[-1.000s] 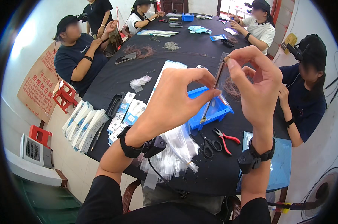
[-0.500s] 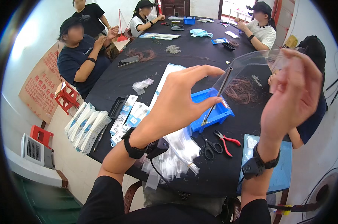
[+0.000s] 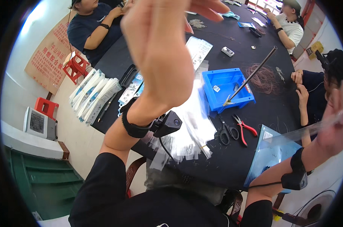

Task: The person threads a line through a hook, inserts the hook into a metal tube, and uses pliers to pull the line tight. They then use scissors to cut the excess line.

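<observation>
Clear film (image 3: 309, 129), above surface's (image 3: 217, 172) right edge: I judge light, limp, slippery; pinch a border. Right hand's (image 3: 332, 130) fingers seemingly clamped on it; left hand's (image 3: 160, 49), can't tell.

Clear plastic strip (image 3: 307, 131), blurred, slanting, at right

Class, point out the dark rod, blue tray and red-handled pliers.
Dark rod (image 3: 254, 72), head view: middle of its shaft.
Blue tray (image 3: 239, 104), head view: near wall.
Red-handled pliers (image 3: 250, 129), head view: right handle.
</observation>
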Available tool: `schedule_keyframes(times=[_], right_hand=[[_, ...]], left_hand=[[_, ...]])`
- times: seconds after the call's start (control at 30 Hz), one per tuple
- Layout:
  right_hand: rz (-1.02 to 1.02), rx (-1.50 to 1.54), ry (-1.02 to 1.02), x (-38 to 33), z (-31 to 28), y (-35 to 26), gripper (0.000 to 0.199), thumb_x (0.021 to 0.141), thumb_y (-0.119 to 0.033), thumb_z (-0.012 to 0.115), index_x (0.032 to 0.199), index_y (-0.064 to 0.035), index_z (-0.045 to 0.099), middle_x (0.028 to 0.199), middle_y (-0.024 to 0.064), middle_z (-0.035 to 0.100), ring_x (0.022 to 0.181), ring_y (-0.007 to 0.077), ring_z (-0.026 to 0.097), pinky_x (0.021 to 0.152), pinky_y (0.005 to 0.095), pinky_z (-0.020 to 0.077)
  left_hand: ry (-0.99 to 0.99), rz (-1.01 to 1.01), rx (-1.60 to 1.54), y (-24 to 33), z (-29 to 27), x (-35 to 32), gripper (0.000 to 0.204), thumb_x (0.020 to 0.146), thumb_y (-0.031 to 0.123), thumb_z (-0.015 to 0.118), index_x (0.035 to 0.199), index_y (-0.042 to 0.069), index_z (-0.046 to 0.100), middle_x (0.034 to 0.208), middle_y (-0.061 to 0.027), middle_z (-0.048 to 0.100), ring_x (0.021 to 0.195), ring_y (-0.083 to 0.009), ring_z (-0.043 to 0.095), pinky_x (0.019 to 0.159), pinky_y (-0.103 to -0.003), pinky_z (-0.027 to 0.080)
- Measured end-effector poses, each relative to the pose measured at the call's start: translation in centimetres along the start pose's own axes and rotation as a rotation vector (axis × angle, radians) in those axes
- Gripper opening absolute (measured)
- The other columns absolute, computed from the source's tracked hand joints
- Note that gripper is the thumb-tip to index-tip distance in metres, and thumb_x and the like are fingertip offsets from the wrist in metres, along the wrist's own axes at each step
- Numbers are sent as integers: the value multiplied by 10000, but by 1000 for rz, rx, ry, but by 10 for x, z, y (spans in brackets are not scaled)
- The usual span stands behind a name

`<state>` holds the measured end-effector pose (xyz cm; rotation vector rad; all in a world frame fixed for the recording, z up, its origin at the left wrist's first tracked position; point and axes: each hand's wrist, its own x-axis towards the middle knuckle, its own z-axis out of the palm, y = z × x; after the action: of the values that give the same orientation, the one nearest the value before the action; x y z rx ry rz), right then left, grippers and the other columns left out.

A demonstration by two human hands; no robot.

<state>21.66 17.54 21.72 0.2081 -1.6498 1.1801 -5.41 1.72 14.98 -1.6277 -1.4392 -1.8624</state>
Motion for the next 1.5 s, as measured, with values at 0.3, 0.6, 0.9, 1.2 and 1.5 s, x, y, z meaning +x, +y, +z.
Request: schedule_keyframes(times=[0.3,0.6,0.9,1.2,1.5], right_hand=[[471,-280,-658,-44,112,38,137,944,-58,667,1058,13,644,826,70,691,587,40,592,493,191,389],[640,-292,-699,-113,194,158,189,868,1,623,1045,35,682,807,253,716,797,415,726,761,483,558],[378,-592,-737,-132,194,166,230,877,-21,684,1106,-4,685,1091,197,694,1008,394,686,899,491,537],[211,-749,-1155,-162,189,114,385,842,-243,813,1090,34,715,1170,176,687,1224,323,580,1019,444,479],[249,-793,-1071,-196,191,93,625,873,-239,802,1376,60,582,1499,380,492,1344,430,532,1150,479,419]], left_hand=[[102,28,-232,20,-75,-18,448,1158,362,429,1201,2,693,1149,-112,764,1036,-199,700,948,-352,515],[4,-16,-511,48,-130,-35,429,1154,355,435,1180,11,690,1133,-102,761,1019,-199,689,931,-352,509],[-84,-76,-626,54,-151,-41,411,1149,348,440,1160,20,687,1116,-93,758,1002,-199,679,913,-352,503],[-106,-67,-718,49,-152,-37,393,1145,341,446,1139,29,684,1100,-84,755,984,-200,668,895,-352,498],[-115,-58,-767,49,-151,-36,376,1141,334,451,1119,38,681,1084,-74,751,967,-200,658,877,-352,492]])
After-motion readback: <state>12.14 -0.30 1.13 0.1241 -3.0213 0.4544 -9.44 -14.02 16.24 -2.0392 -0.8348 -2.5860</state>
